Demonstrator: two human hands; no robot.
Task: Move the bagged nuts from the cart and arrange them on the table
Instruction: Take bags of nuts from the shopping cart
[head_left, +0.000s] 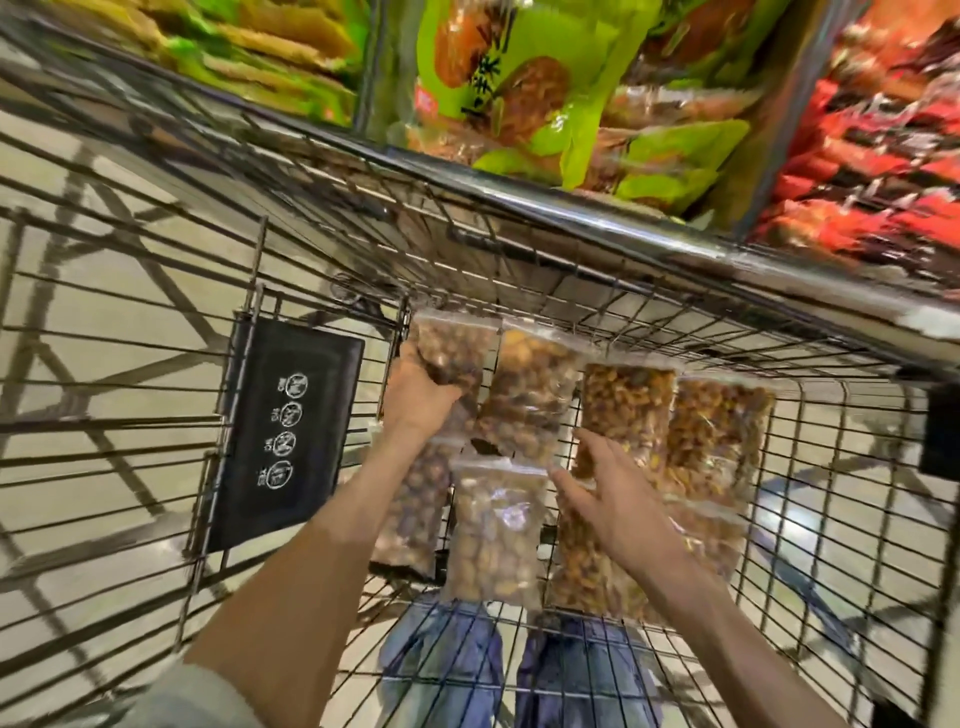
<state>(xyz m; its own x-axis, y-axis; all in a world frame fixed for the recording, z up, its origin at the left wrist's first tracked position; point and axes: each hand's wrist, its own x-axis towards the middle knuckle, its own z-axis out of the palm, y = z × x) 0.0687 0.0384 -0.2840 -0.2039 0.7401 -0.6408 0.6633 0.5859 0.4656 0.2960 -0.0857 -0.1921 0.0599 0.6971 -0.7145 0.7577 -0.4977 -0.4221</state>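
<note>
Several clear zip bags of brown nuts lie on the floor of a wire shopping cart (810, 467). My left hand (415, 400) is closed around the lower edge of the far-left bag (457, 348). Right of it lies another bag (530, 395), then two bags of lighter nuts (628, 410) side by side. A nearer bag (493, 535) sits in the middle front. My right hand (618, 499) hovers with fingers spread over the bags at the front right, holding nothing.
A black plastic flap with white symbols (285, 436) hangs on the cart's left side. The cart's chrome rim (597, 218) runs across the top. Beyond it are shelves of green packets (519, 78) and red packets (883, 156). My jeans show beneath the cart.
</note>
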